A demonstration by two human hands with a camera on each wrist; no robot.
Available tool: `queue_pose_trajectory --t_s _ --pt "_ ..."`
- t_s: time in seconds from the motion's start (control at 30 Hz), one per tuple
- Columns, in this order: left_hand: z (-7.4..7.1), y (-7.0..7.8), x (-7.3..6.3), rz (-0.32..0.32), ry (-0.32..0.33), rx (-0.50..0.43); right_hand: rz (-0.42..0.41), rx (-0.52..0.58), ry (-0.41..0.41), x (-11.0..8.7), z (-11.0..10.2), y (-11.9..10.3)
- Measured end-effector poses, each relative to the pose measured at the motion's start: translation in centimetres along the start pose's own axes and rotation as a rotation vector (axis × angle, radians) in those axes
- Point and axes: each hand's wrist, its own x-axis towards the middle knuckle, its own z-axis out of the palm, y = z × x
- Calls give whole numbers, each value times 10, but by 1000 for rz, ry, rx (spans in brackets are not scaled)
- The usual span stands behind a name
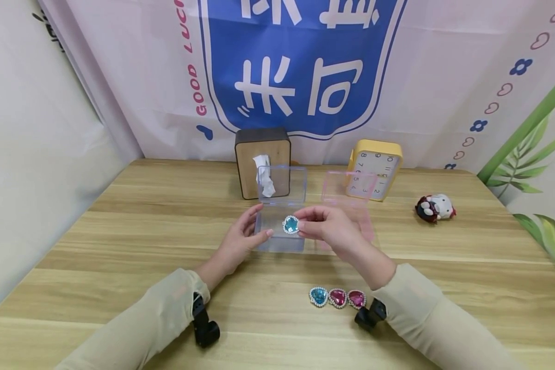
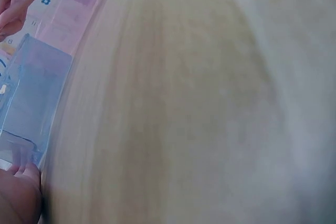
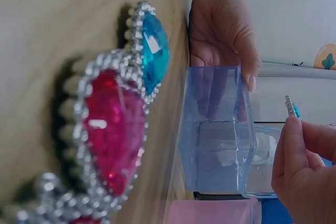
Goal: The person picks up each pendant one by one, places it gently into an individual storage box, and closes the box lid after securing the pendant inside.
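Observation:
My right hand (image 1: 330, 226) pinches a blue heart-shaped gem (image 1: 291, 224) with a beaded silver rim between thumb and fingertips. It holds the gem above a clear blue plastic box (image 1: 279, 244), whose lid stands raised at the back. My left hand (image 1: 240, 239) rests against the box's left side, fingers fairly straight along the wall and thumb at the rim. The right wrist view shows these fingers through the clear blue wall (image 3: 215, 129). To the right, partly behind my right forearm, is a clear pink box (image 1: 365, 226) with its lid up.
Another blue heart gem (image 1: 318, 296) and two pink heart gems (image 1: 338, 298) lie in a row at the front of the wooden table. Behind the boxes stand a tissue box (image 1: 245, 169) and a yellow clock (image 1: 388, 149). A small figurine (image 1: 437, 208) lies at the right.

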Motion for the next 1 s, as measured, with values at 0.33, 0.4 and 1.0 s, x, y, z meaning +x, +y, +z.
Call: queue_pose_trajectory --t_s 0.33,0.4,1.0 --pt "0 -1 0 18 -8 -18 -7 -44 29 11 7 -3" --pt "0 0 0 12 -4 -13 2 -66 41 14 9 -3" --pt "0 0 -1 0 -5 6 -6 -302 46 35 21 0"
